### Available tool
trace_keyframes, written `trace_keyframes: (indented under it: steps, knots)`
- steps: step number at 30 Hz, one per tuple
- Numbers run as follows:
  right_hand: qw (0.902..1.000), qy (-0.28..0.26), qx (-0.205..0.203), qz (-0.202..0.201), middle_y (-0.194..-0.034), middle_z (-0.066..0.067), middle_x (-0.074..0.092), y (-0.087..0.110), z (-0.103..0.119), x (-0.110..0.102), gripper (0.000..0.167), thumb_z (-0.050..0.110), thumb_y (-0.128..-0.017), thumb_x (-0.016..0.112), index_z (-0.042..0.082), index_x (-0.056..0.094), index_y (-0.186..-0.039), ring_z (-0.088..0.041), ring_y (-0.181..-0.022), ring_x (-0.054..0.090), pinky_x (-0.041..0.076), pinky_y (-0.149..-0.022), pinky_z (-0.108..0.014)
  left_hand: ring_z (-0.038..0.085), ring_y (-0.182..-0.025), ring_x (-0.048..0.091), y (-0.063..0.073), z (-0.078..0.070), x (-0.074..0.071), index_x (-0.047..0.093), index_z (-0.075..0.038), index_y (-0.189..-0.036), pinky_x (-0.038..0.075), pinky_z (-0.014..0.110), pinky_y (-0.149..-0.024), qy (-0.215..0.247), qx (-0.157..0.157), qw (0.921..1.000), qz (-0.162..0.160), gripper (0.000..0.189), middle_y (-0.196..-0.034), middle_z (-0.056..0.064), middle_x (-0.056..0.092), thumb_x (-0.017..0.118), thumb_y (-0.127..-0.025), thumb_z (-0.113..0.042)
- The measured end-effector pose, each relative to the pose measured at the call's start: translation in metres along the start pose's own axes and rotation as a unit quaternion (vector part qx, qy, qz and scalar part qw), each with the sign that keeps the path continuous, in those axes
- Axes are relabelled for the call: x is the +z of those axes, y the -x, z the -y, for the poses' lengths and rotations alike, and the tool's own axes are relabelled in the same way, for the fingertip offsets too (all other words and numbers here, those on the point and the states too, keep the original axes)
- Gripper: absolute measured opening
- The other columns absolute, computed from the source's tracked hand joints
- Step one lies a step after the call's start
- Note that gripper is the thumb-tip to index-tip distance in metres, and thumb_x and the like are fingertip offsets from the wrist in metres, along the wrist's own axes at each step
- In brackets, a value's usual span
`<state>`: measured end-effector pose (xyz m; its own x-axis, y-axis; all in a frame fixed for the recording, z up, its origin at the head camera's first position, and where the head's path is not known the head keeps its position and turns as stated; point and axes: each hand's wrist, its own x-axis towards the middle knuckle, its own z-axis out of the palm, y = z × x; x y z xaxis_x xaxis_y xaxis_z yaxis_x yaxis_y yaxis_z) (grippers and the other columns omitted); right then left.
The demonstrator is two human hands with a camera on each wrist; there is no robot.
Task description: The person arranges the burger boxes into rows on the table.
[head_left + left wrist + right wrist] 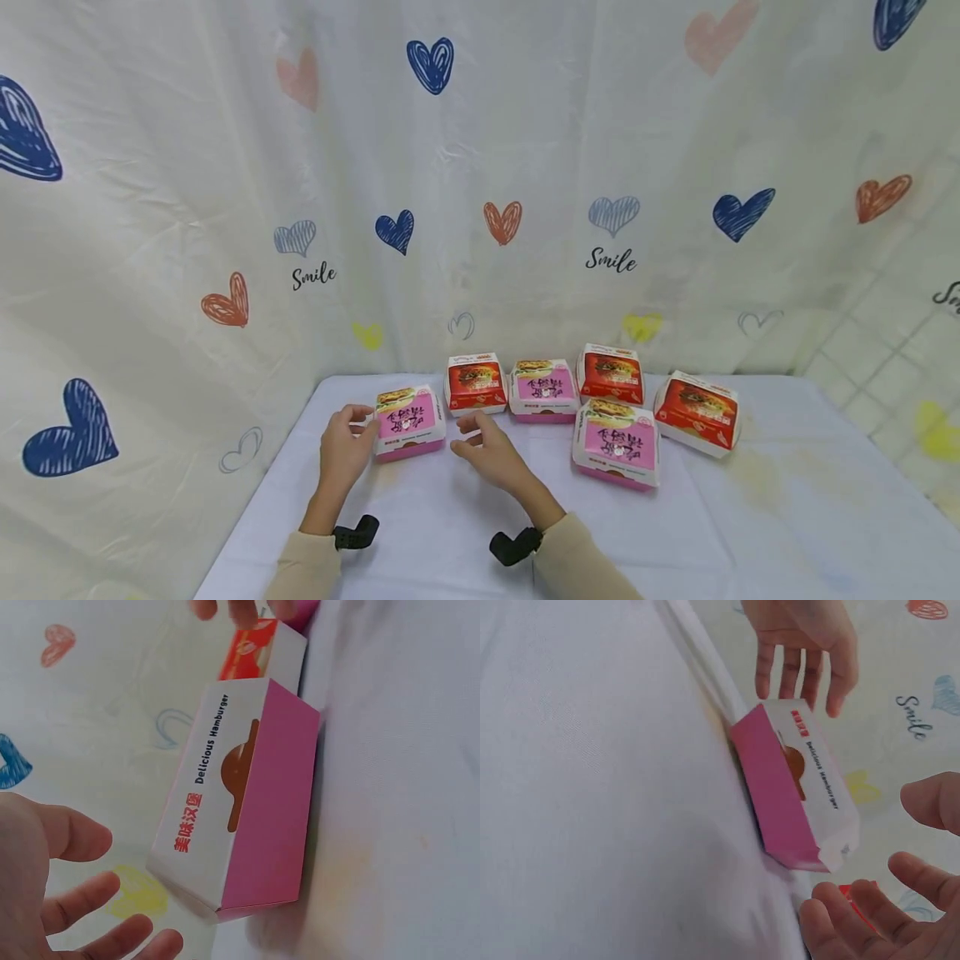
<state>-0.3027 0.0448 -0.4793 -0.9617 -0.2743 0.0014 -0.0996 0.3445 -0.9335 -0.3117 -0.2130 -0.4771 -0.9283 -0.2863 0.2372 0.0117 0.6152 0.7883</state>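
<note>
A pink and white hamburger box (408,423) sits on the table at the left end of a group of boxes, its lid closed. My left hand (347,446) is at the box's left side, fingers spread and slightly bent. On the other side, my right hand (491,452) stands a little off the box's right edge with relaxed fingers. In the left wrist view the box (277,795) shows its printed front, and a gap lies between it and the left thumb. The right wrist view has the same box (787,791) between both hands, with neither gripping it.
Behind stand a red box (476,385), a pink box (543,390) and another red box (611,375). Nearer on the right are a pink box (617,443) and a tilted red box (697,412). A heart-printed curtain (525,292) hangs behind the white-covered table (450,533).
</note>
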Motion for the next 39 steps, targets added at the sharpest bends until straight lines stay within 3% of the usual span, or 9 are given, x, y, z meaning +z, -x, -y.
trace_keyframes:
  steps: [6,13,18,24,33,39]
  knots:
    - [0.9994,-0.032,0.010,0.013,-0.154,-0.016,0.044,-0.008,-0.011,0.021,0.063,0.029,-0.098,0.069,0.016,0.040,-0.153,-0.037,-0.133,0.052,0.054,-0.098,-0.055,0.037,-0.118,0.059,0.000,0.010,0.005,0.053,-0.007,-0.143,0.051,0.052,-0.094,0.006,-0.029,0.9991,0.029,0.050,-0.141,0.023,0.052,0.063,-0.098,-0.027]
    - [0.9990,-0.037,0.008,0.023,-0.163,-0.015,0.037,-0.013,-0.016,0.032,0.071,0.031,-0.097,0.068,0.024,0.033,-0.159,-0.040,-0.141,0.046,0.051,-0.102,-0.060,0.047,-0.126,0.058,0.000,0.016,0.008,0.041,-0.007,-0.154,0.050,0.057,-0.101,0.018,-0.042,0.9969,0.064,0.059,-0.149,0.030,0.047,0.056,-0.102,-0.032]
    - [0.9989,-0.024,0.004,0.041,-0.163,-0.013,0.037,-0.015,-0.013,0.041,0.075,0.034,-0.096,0.070,0.026,0.033,-0.160,-0.037,-0.142,0.046,0.048,-0.106,-0.060,0.049,-0.129,0.056,0.002,0.019,0.005,0.039,-0.007,-0.155,0.046,0.061,-0.103,0.003,-0.045,0.9969,0.064,0.060,-0.146,0.031,0.050,0.054,-0.103,-0.035]
    - [0.9988,-0.005,0.012,0.047,-0.161,-0.013,0.041,-0.015,-0.013,0.043,0.073,0.034,-0.095,0.070,0.027,0.035,-0.159,-0.034,-0.138,0.048,0.047,-0.106,-0.061,0.044,-0.126,0.056,0.005,0.019,0.005,0.046,-0.007,-0.149,0.048,0.057,-0.099,-0.002,-0.046,0.9961,0.075,0.055,-0.140,0.028,0.055,0.053,-0.104,-0.037]
    - [0.9973,-0.004,0.005,0.073,-0.150,-0.016,0.051,-0.014,-0.007,0.032,0.065,0.032,-0.096,0.069,0.028,0.040,-0.154,-0.033,-0.134,0.051,0.047,-0.105,-0.061,0.040,-0.113,0.062,0.004,0.013,-0.004,0.045,-0.003,-0.145,0.055,0.048,-0.084,-0.035,-0.049,0.9918,0.113,0.056,-0.131,0.029,0.059,0.055,-0.103,-0.039]
    - [0.9959,0.000,-0.011,0.090,-0.148,-0.016,0.053,-0.009,-0.009,0.031,0.062,0.032,-0.097,0.069,0.025,0.043,-0.152,-0.033,-0.133,0.053,0.048,-0.105,-0.060,0.036,-0.105,0.064,0.011,0.015,-0.011,0.045,-0.003,-0.142,0.054,0.043,-0.077,-0.046,-0.049,0.9897,0.127,0.055,-0.125,0.028,0.061,0.054,-0.103,-0.040]
